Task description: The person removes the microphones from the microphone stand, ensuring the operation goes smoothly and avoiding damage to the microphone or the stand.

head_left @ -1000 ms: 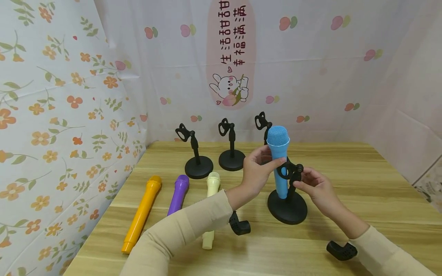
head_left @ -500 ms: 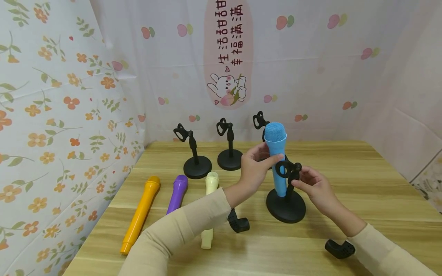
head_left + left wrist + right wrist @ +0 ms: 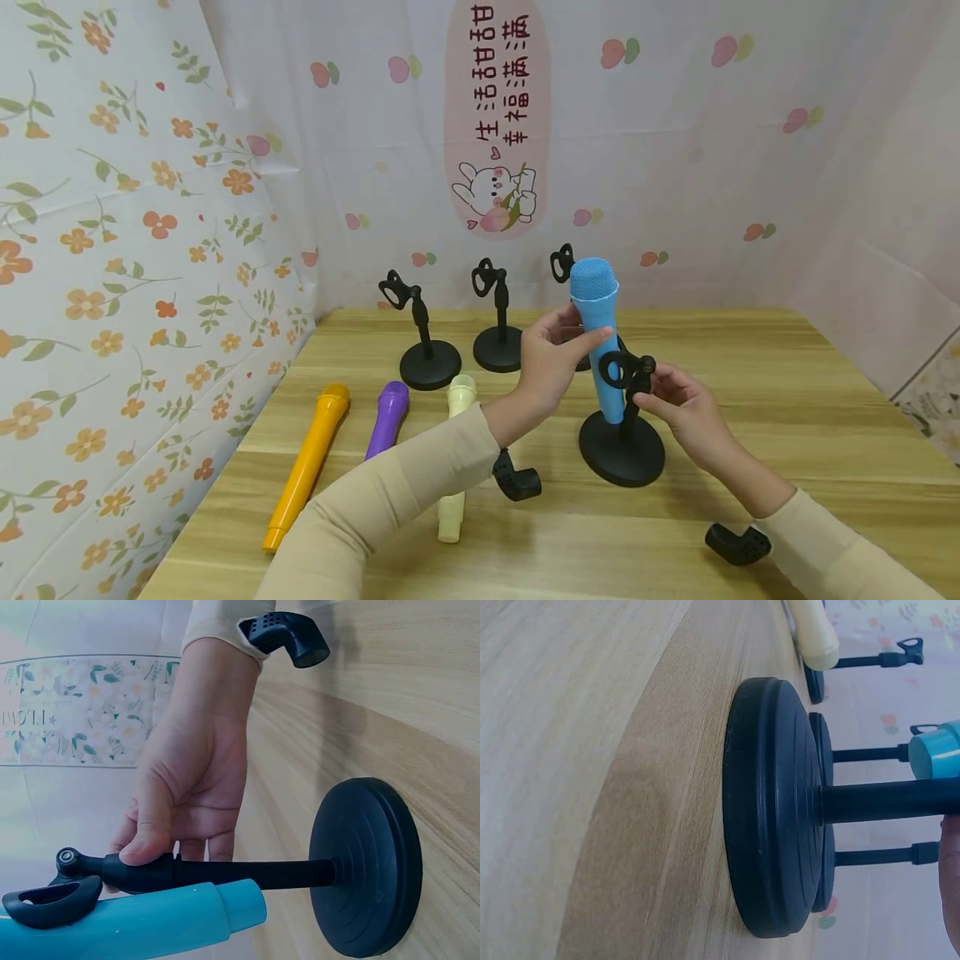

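My left hand [image 3: 551,358] grips a light blue toy microphone [image 3: 597,312] below its mesh head, holding it nearly upright. The microphone's lower body passes by the ring clip [image 3: 617,369] of a black desk microphone stand [image 3: 622,450], overlapping it in the head view. In the left wrist view, the microphone's tapered end [image 3: 244,904] lies alongside the stand's post. My right hand [image 3: 690,412] pinches the upper post, its thumb on the post in the left wrist view. The stand's round base [image 3: 772,810] is on the wooden table.
Behind are more black stands, one left [image 3: 430,364], one in the middle [image 3: 498,347], and one partly hidden by the blue microphone. Orange [image 3: 309,462], purple [image 3: 387,417] and cream [image 3: 450,521] microphones lie at left, partly behind the left sleeve. Patterned cloth [image 3: 375,167] hangs at the back.
The left hand has raised the blue microphone slightly, with its head shifting a little left. The right hand stays on the stand's post, and the stand keeps its place.
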Demonstrator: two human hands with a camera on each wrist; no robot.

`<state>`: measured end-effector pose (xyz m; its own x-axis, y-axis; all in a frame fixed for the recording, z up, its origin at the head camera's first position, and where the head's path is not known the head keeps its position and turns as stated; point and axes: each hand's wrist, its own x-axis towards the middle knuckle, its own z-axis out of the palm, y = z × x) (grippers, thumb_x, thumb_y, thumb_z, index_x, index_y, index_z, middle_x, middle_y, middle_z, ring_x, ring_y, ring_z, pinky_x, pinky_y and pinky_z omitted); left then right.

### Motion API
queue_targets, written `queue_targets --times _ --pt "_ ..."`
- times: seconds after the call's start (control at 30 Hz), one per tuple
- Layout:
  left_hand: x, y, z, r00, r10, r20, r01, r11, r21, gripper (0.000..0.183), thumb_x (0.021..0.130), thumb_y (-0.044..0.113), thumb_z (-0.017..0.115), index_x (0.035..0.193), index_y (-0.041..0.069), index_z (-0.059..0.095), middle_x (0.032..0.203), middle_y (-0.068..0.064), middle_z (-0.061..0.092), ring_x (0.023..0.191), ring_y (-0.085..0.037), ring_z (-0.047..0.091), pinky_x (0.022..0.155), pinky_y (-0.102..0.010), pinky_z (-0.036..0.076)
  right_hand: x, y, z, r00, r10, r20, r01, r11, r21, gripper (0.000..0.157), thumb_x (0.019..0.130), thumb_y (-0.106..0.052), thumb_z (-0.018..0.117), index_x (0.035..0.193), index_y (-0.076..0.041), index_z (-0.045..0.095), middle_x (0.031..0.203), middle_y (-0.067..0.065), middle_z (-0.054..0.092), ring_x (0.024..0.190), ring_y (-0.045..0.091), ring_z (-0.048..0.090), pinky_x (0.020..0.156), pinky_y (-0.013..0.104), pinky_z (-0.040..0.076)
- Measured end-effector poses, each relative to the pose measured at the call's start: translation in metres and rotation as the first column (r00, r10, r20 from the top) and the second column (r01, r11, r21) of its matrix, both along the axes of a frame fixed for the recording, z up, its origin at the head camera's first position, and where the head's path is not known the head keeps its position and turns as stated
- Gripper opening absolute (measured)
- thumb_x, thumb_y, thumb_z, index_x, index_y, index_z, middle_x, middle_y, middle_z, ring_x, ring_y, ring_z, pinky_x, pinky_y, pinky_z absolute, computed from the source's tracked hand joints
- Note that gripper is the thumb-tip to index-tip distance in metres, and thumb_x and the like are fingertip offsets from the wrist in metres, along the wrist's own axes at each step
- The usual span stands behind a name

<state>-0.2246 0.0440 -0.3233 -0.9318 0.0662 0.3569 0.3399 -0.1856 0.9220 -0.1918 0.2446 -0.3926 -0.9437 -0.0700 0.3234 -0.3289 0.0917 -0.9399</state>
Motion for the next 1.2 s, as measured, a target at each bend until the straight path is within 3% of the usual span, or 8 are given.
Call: queue_targets --times 0.73,1.0,1.2 --pt "-0.003 -0.009 0.010 0.999 0.012 0.043 -0.015 0.996 0.087 0.035 0.084 0.017 0.079 0.117 0.015 0.068 0.103 0.005 0.068 0.095 -0.014 0.064 0.079 -0.035 0.055 -0.002 0.002 -0.003 0.998 0.055 -0.008 -0.055 0.996 -0.064 0.029 0.091 0.002 0.065 0.112 -0.017 0.066 0.098 -0.007 0.064 0.090 0.007 0.060 0.079 0.018 0.051" --pt "-0.014 -0.026 0.031 0.999 0.016 0.030 -0.022 0.975 0.222 0.037 0.086 0.013 0.076 0.121 0.008 0.065 0.106 -0.005 0.068 0.095 -0.019 0.066 0.078 -0.038 0.056 -0.002 0.002 -0.004 0.997 0.072 -0.022 -0.074 0.991 -0.111 0.031 0.091 0.006 0.064 0.111 -0.017 0.066 0.100 -0.007 0.065 0.090 0.006 0.060 0.080 0.017 0.051" --pt "-0.014 -0.033 0.031 0.997 0.023 0.076 -0.039 0.976 0.216 0.038 0.085 0.011 0.076 0.121 0.008 0.066 0.104 -0.006 0.068 0.095 -0.020 0.065 0.078 -0.040 0.056 -0.002 0.001 -0.003 0.998 0.066 -0.017 -0.067 0.994 -0.090 0.032 0.090 0.007 0.064 0.113 -0.016 0.066 0.101 -0.007 0.065 0.091 0.006 0.060 0.081 0.017 0.050"
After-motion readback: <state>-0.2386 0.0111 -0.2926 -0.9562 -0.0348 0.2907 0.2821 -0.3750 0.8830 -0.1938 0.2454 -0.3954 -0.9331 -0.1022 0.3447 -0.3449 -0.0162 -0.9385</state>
